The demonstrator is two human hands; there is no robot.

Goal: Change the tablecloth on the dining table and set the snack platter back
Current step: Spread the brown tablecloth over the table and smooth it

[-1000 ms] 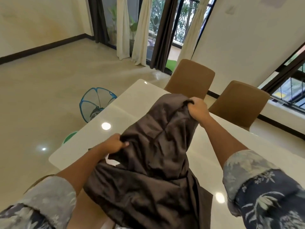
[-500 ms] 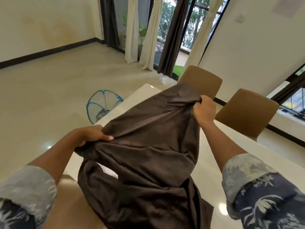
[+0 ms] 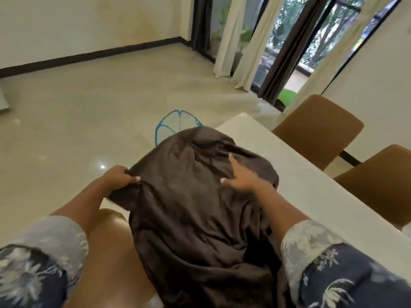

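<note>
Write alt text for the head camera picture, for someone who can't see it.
A person's left hand grips the edge of a bunched dark brown tablecloth over a white dining table, while the right hand lies open on it. Two tan chairs stand along the table's far side.

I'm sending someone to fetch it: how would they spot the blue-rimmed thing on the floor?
Find the white dining table. On the floor just left of its far corner lies the blue-rimmed mesh cover, half hidden behind the brown tablecloth. Nothing else on the floor is blue.
</note>
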